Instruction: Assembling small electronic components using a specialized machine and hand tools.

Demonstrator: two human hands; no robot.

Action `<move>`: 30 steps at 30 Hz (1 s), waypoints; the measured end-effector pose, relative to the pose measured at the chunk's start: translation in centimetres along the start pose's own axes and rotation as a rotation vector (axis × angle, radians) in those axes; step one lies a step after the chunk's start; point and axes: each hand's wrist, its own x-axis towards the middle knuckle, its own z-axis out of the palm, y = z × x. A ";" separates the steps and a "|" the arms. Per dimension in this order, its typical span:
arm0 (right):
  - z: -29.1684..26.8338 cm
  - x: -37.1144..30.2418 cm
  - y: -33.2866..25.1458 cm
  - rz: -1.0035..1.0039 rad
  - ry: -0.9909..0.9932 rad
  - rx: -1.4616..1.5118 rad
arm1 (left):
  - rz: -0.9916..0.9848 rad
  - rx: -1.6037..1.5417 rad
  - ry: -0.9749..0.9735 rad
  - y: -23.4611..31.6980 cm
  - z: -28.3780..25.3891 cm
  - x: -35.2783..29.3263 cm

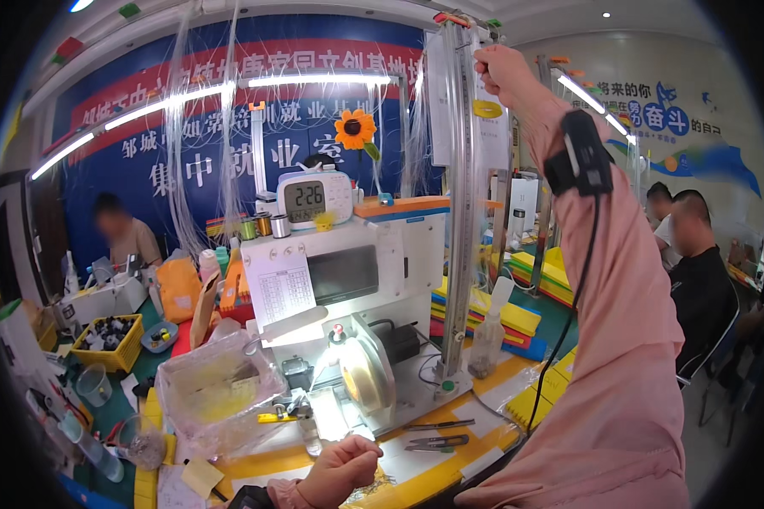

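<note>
My right hand (pixel 509 72) is raised high at the upper right, fingers pinched beside the top of a tall metal post (pixel 461 204). What it pinches, if anything, is too small to make out. Low in front, my left hand (pixel 344 471) is closed, thumb against the fingers, and I cannot see what lies between them. Just beyond it stands a white tabletop machine (pixel 416 305) with a dark screen and a round metal wheel (pixel 367 377), lit by a lamp. Tweezers (pixel 437 424) and thread snips (pixel 438 442) lie on the table right of my left hand.
A plastic-lined clear bin (pixel 221 390) sits left of the machine. A squeeze bottle (pixel 487 343) stands by the post's base. Thread spools (pixel 264 225) and a digital clock (pixel 316 199) rest on top. A yellow basket (pixel 106 343) is farther left. Other people sit at both sides.
</note>
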 end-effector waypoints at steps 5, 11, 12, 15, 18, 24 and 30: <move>1.1 2.6 0.2 0.078 0.116 -0.072 | 0.019 0.047 -0.062 0.1 -0.1 -0.3; 1.6 1.3 0.3 0.017 0.124 -0.190 | -0.004 0.001 -0.077 -0.1 0.1 -0.4; 1.0 0.3 0.7 0.003 0.113 -0.115 | -0.016 0.058 -0.081 0.2 0.3 -0.3; -0.1 -8.4 2.3 -0.064 0.105 0.225 | -0.100 0.101 -0.036 0.4 0.4 -0.7; 1.2 -22.4 4.4 0.204 0.043 0.579 | -0.063 0.042 -0.023 0.3 -0.9 -1.6; 1.2 -45.8 8.6 1.093 -0.255 0.997 | 0.320 0.385 -0.125 1.3 2.1 1.2; 2.0 -47.4 9.6 1.231 -0.924 0.585 | 0.135 -0.049 -0.079 0.1 6.1 0.6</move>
